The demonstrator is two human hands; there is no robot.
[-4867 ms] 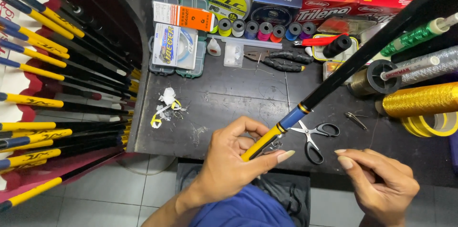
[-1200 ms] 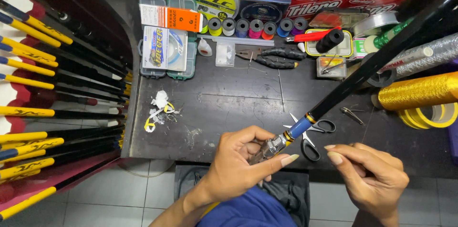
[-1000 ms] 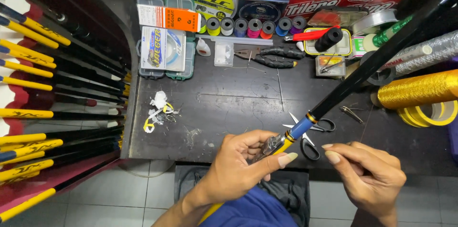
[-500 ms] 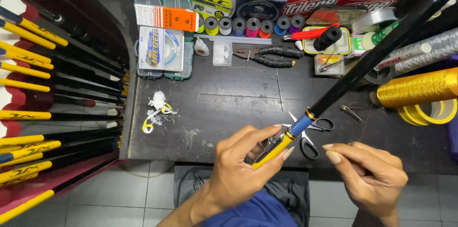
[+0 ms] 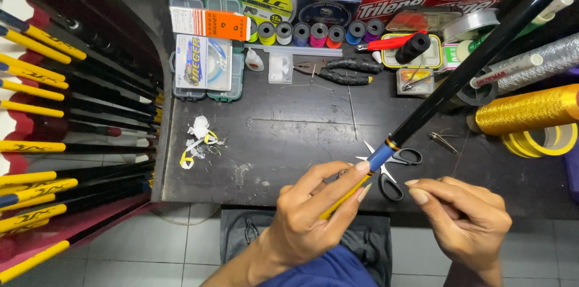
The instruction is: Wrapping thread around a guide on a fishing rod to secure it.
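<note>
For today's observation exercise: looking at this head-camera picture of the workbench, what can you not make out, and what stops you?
- Fishing rod: its far end leaves the top right corner; the left hand covers part of the yellow section.
- Right hand: anything pinched in its fingertips is too small to see.
- Scissors: the rod crosses the blades.
- Gold thread spool: cut off by the right edge.

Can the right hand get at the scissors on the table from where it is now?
Probably yes. The right hand hovers empty just beside the scissors, which lie open on the dark table. Only the rod crosses above their blades; the handles look clear.
</note>
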